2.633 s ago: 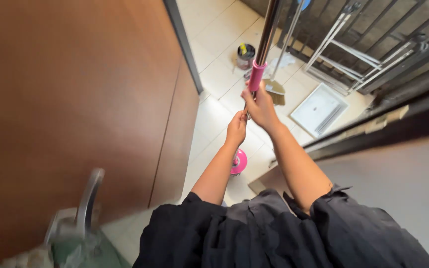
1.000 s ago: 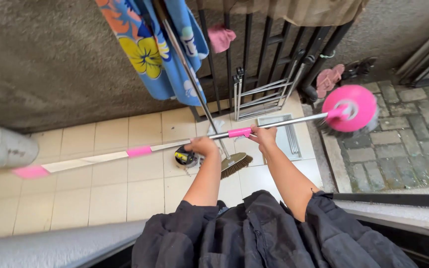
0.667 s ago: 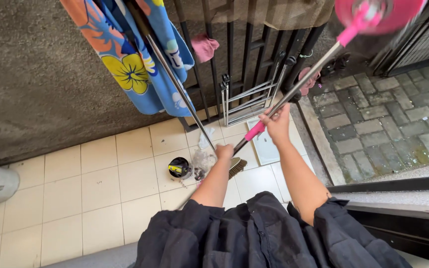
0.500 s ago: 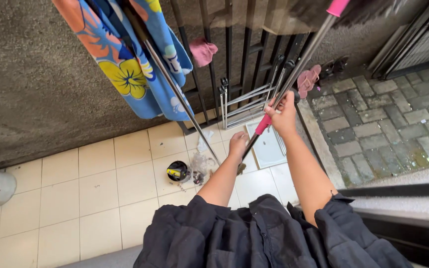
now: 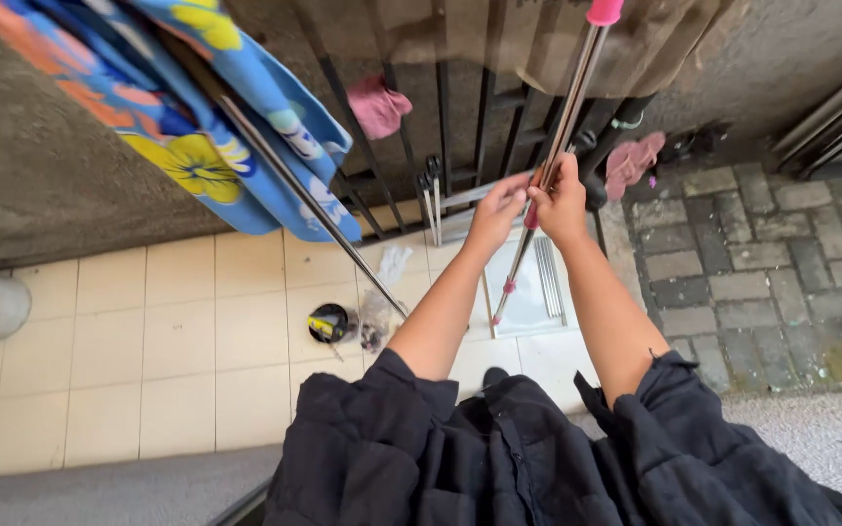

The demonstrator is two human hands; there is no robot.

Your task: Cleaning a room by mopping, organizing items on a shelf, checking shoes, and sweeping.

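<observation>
The fingers of the right hand were curled tight around the pole, thumb side up, gripping it just above a pink band. The left hand met the pole from the other side at the same height, its fingers partly bent and laid against the shaft; whether they closed fully round it I could not tell. The 2 hands were touching or nearly so.

The pole stood steeply tilted, its pink-tipped upper end near the top edge of the view and its lower end over a pale mat on the tiled floor. Both forearms reached out from black sleeves.

Behind the hands ran a dark barred gate, with a pink cloth hung on it and another pink cloth low at its right. Left of the arms a blue flowered cloth hung over a thin metal rod. A small black and yellow round thing lay on the tiles near the rod's foot. Grey paving lay to the right.
</observation>
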